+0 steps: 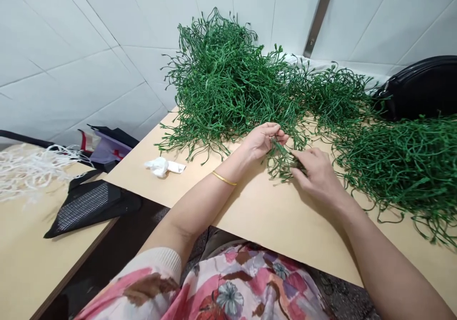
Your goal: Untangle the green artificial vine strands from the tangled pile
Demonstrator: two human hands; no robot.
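Between my two hands is a small bunch of green artificial plant stems (282,160), thin and curly with little budded tips. My left hand (266,141) has its fingers curled round the upper end of the bunch. From the right, my right hand (316,172) pinches the same stems with thumb and forefinger; its other fingers are folded underneath. A tall heap of similar green stems (224,77) rises just behind my hands. To the right of my right hand lies another wide pile of green stems (403,163).
The stems lie on a light wooden table (257,215) against a white tiled wall (143,20). A crumpled white tissue (160,166) is at the left. A black bag (424,89) stands at the back right. White strands (39,167) and a black mesh pouch (85,205) rest on a second table.
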